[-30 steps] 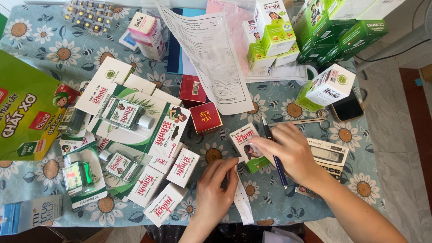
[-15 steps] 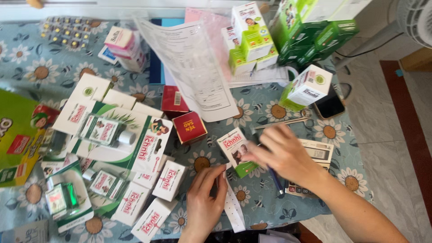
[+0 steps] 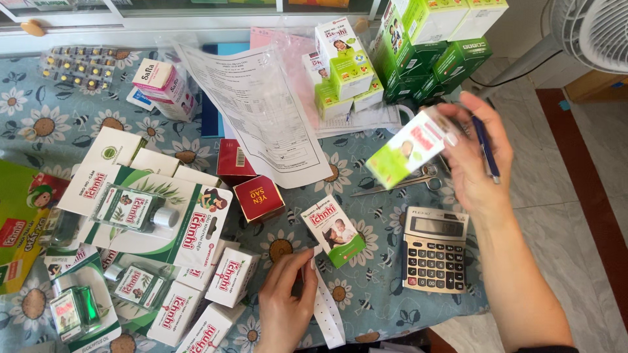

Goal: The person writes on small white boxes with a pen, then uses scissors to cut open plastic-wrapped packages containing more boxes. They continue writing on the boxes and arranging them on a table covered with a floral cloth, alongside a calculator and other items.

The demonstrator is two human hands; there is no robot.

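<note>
Right hand (image 3: pixel 472 160), green-white box (image 3: pixel 405 149), pen (image 3: pixel 485 149)

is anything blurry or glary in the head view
Head view: even daylight with soft shadows; the white and green box lifted in the right hand is slightly motion-blurred; mild glare on the clear plastic sleeve; the left hand and paper strip look sharp.

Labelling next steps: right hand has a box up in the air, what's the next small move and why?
Probably lower the box toward the left hand, which pinches the white strip on the table. The right hand holds box and pen aloft, away from the strip.
</note>
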